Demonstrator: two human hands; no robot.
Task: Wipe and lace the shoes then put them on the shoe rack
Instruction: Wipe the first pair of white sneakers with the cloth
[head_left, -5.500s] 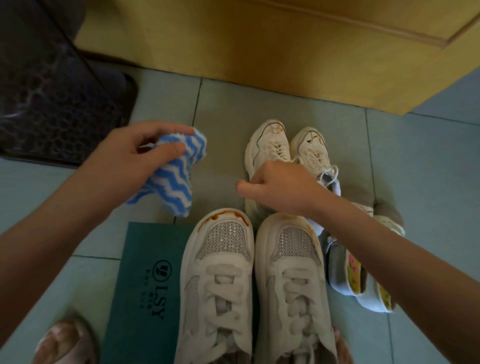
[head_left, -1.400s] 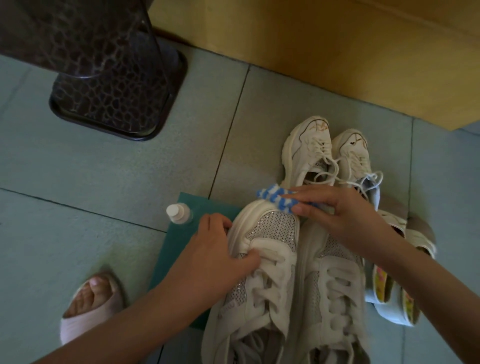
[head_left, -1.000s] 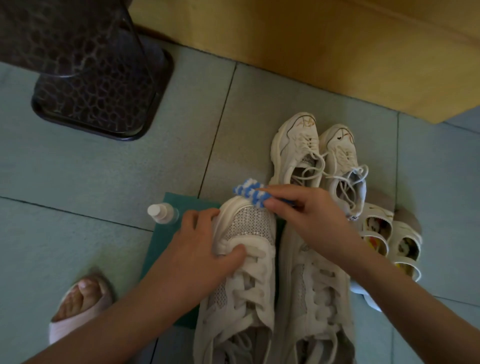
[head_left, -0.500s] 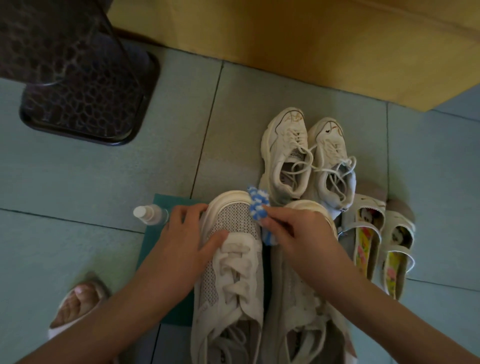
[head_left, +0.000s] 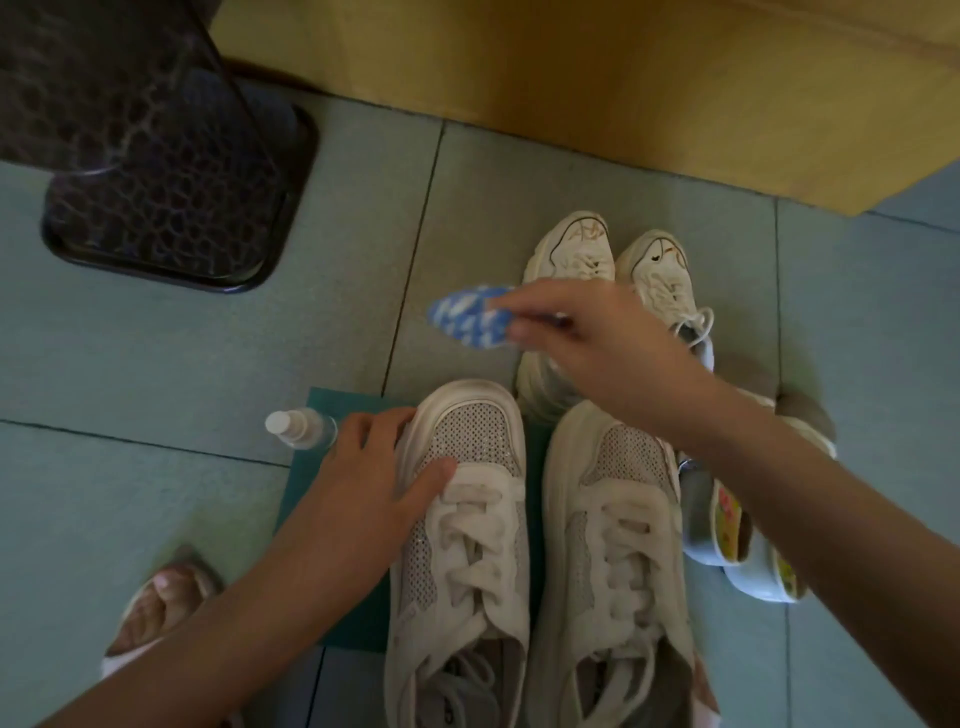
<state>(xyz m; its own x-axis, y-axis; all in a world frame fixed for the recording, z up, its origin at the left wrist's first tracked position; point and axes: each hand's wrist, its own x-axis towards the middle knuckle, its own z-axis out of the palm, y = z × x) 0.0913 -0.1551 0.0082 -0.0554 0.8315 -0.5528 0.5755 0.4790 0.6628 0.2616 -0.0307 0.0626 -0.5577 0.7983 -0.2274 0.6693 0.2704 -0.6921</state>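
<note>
head view: just 1 camera, looking down at the tiled floor
left hand: wrapped round the toe end of the left sneaker; thumb across the top by the first lace, fingers down the outer side
right hand: lifted off the shoes, pinching the cloth between thumb and fingers
cloth: blue and white, bunched up; in the air out past the left sneaker's toe, not touching either big shoe
left sneaker: laced, upright on the green mat, toe pointing away
right sneaker: just beside it, also laced; no hand on this 1
spray bottle: small, clear, white cap; at the mat's far left corner, just beside the left hand's fingers
small sneakers: 2 white ones further out, a lace hanging loose; partly hidden by the right hand
sandals: printed insoles, right of the big pair, under the right forearm
extras: foot in a pale slipper bottom left; dark patterned stand top left; yellow wooden panel along the top
</note>
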